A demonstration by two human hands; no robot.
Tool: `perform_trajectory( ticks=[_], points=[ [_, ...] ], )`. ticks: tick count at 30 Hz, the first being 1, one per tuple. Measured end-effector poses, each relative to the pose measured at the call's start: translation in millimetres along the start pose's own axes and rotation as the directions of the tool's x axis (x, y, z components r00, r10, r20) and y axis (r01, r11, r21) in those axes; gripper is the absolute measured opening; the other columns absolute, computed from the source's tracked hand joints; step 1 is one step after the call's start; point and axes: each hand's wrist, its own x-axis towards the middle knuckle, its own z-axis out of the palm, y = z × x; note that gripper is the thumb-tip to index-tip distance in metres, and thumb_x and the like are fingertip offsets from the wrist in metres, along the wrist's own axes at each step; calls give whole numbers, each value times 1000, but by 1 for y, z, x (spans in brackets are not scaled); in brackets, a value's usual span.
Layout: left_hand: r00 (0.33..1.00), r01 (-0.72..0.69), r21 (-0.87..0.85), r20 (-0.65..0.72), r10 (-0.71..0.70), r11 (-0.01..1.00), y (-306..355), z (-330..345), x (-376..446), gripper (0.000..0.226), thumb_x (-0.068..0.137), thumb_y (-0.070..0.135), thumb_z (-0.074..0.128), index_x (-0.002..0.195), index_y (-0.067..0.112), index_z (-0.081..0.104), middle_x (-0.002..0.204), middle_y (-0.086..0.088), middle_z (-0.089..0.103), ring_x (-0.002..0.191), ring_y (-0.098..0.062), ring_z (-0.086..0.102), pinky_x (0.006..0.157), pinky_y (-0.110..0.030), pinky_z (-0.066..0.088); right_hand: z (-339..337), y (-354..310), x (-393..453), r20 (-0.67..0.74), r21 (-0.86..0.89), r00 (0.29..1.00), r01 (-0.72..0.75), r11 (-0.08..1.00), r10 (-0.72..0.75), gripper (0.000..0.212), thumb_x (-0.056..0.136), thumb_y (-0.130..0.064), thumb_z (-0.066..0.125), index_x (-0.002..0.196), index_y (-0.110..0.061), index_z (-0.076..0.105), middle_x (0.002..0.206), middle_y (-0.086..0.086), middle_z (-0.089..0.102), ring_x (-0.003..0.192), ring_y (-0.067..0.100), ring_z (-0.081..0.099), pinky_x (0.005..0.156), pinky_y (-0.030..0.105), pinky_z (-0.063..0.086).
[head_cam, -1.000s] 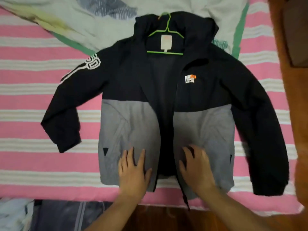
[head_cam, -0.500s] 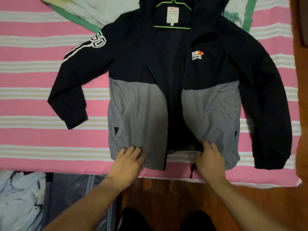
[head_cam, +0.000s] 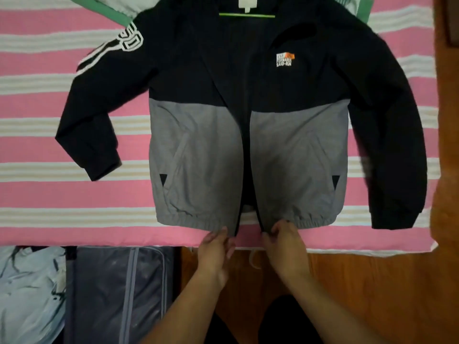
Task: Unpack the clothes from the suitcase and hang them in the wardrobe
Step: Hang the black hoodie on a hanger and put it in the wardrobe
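Your left hand (head_cam: 215, 247) and right hand (head_cam: 282, 238): each pinches a bottom zip corner of the black-and-grey hooded nylon jacket (head_cam: 248, 120), spread flat on the pink striped bed (head_cam: 49, 207), green wire hanger (head_cam: 247, 15) inside. Light, limp, slippery, I judge; lift by hanger.

The jacket (head_cam: 198, 150) lies flat on the bed (head_cam: 37, 219), its hem at the near edge, with a hanger (head_cam: 247, 15) inside its collar. The left hand (head_cam: 214, 254) and right hand (head_cam: 285, 247) meet the hem's middle. The suitcase (head_cam: 119, 294) sits on the floor (head_cam: 372, 281) below the bed's near-left edge.
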Motion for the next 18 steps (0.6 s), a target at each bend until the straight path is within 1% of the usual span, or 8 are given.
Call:
perform_trajectory(
  ticks=[2,5,7,9,10,12,16,18],
  points=[
    [999,35,-9,26,-35,999,-4,6,0,19,99,11,61,116,4,57,107,-14,68,95,-21,66,84,-35,52,15,7,-4,112,-176,988,129,976,-111,36,88,-28,71,119,-19,53,116,3,49,107,19,50,81,26,45],
    [999,37,14,34,-38,999,-5,8,-4,21,99,5,60,120,4,57,118,-20,68,108,-25,68,106,-39,48,19,18,3,252,-376,943,303,876,-218,62,87,-18,68,141,-21,38,134,7,42,120,24,44,94,31,48],
    [998,29,22,51,-30,999,-2,7,-9,17,98,3,61,115,3,58,119,-23,68,108,-26,70,108,-41,47,11,26,11,315,-369,897,416,831,-310,63,82,-10,68,140,-16,45,127,10,49,115,30,51,86,35,51],
    [997,31,8,74,-32,999,3,7,-16,12,97,1,61,109,3,58,118,-23,69,107,-28,71,103,-39,51,3,35,12,354,-333,848,508,794,-394,54,70,-10,72,123,-11,62,103,10,60,93,32,62,68,36,52],
    [995,36,-4,91,-35,999,6,7,-20,11,97,1,61,107,3,58,118,-23,69,107,-28,71,100,-38,52,-1,40,11,335,-318,839,529,787,-428,47,64,-13,72,112,-11,69,92,8,62,82,30,64,62,33,51],
    [989,59,-59,136,-51,997,10,8,-28,11,97,-1,59,107,2,57,119,-24,68,107,-30,71,95,-38,54,-9,39,5,266,-244,840,533,810,-473,37,61,-13,68,98,-13,74,84,4,62,75,25,63,62,27,49],
    [955,126,-162,286,-75,979,21,17,-62,19,93,3,59,111,4,53,126,-28,64,107,-33,71,92,-42,58,-40,5,-20,16,-45,801,599,800,-599,13,80,-6,67,89,-13,73,91,-2,62,86,15,58,77,14,39],
    [922,119,-208,386,-30,971,32,24,-93,30,89,9,59,117,2,54,126,-24,66,104,-29,72,85,-40,61,-68,-26,-37,-130,194,832,554,809,-539,9,88,-11,63,91,-13,71,96,-5,62,92,5,56,84,8,38]
  ],
)
